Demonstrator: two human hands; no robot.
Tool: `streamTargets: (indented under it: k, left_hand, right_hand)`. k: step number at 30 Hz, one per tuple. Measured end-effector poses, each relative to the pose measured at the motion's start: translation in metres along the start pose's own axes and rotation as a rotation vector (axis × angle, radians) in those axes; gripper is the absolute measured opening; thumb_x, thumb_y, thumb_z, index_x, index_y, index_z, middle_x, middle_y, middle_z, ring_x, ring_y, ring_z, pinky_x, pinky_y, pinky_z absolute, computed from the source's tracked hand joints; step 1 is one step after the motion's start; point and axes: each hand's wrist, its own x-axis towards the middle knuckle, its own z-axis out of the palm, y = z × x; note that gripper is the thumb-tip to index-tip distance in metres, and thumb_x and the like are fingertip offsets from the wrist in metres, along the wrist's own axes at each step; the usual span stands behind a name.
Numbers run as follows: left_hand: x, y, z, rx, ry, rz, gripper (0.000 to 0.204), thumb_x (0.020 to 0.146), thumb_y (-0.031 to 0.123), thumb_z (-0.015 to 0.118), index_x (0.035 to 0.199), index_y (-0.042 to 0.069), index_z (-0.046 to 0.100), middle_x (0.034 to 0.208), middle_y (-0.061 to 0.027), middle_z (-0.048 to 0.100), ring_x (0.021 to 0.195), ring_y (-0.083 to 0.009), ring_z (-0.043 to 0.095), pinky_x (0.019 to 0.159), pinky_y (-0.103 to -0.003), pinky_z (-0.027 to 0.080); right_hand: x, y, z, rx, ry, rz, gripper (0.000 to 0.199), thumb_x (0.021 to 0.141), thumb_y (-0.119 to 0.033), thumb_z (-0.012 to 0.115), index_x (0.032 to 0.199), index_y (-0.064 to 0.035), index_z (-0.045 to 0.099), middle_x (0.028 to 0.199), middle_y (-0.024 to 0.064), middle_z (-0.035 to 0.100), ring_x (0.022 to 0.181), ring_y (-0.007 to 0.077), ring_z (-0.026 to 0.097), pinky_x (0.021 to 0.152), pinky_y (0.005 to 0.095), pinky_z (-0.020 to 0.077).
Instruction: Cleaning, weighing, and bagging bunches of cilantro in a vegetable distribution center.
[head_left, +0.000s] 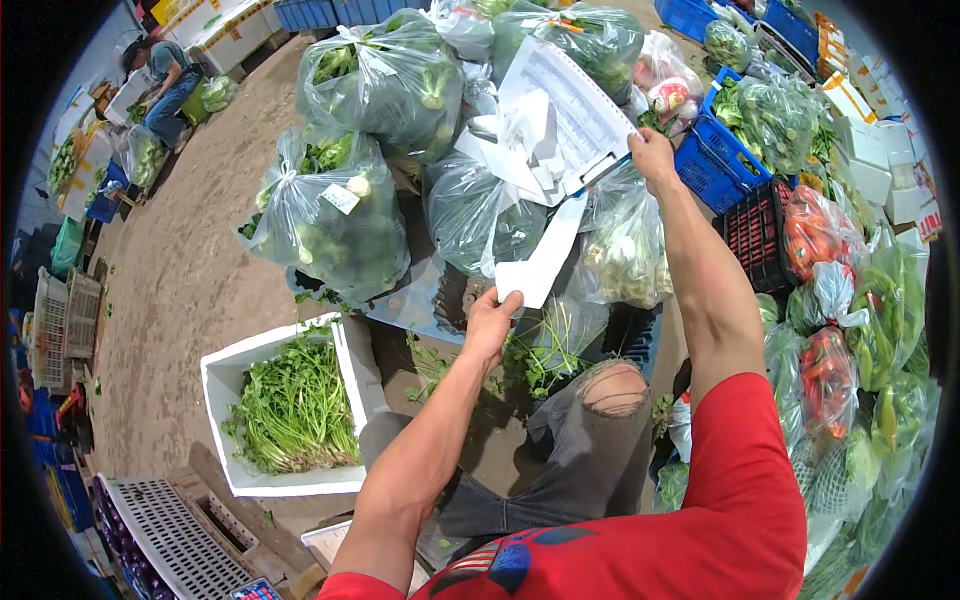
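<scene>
My left hand is closed, pinching the lower end of a long white paper strip between thumb and fingers. With my right hand I grip the edge of a clipboard that bears printed sheets, tilted above the bags. Several loose white paper slips lie between the clipboard and a tied clear bag of greens. The strip's upper end reaches the clipboard's lower corner; whether it is attached there, I cannot tell. Right of the strip rests a clear bag of pale vegetables.
Tied bags of greens crowd ahead, one with a white label. A white foam box of leafy stalks stands left of my knees. Blue crates, a black crate and bagged peppers line the right. Another person sits far left.
</scene>
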Motion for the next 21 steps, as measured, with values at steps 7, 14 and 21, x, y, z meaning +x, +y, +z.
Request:
streamTargets:
  k: [7,14,21]
  left_hand:
    - [-0.009,-0.012,-0.024,0.147,0.023,0.029,0.031,0.094,0.016,0.069,0.12,-0.001,0.068,0.112,-0.0055,0.073,0.099,-0.0131,0.063,0.091,-0.031,0.048]
    - [-0.021,-0.016,-0.066,0.191,0.012,0.2,0.029,0.094,0.014,0.07,0.119,0.001,0.07,0.126,-0.0045,0.056,0.105,-0.0162,0.058,0.093,-0.031,0.046]
    - [-0.065,0.032,-0.071,0.015,-0.028,0.356,0.033,0.093,0.013,0.074,0.124,0.001,0.071,0.136,-0.0021,0.053,0.122,-0.0156,0.054,0.107,-0.032,0.043]
  right_hand:
    - [0.046,-0.077,-0.137,-0.234,0.395,-0.364,0.033,0.099,-0.032,0.053,0.108,-0.0056,0.071,0.102,0.0229,0.071,0.099,0.0399,0.068,0.086,0.048,0.0519]
    - [0.057,-0.114,-0.267,-0.627,0.089,-0.729,0.028,0.104,-0.023,0.055,0.121,-0.0038,0.065,0.097,0.0155,0.069,0.092,0.0276,0.066,0.085,0.0382,0.0504]
    - [0.003,-0.061,-0.09,-0.808,-0.596,-0.569,0.02,0.085,-0.002,0.06,0.103,-0.0033,0.069,0.103,0.021,0.072,0.098,0.0381,0.069,0.086,0.045,0.0527]
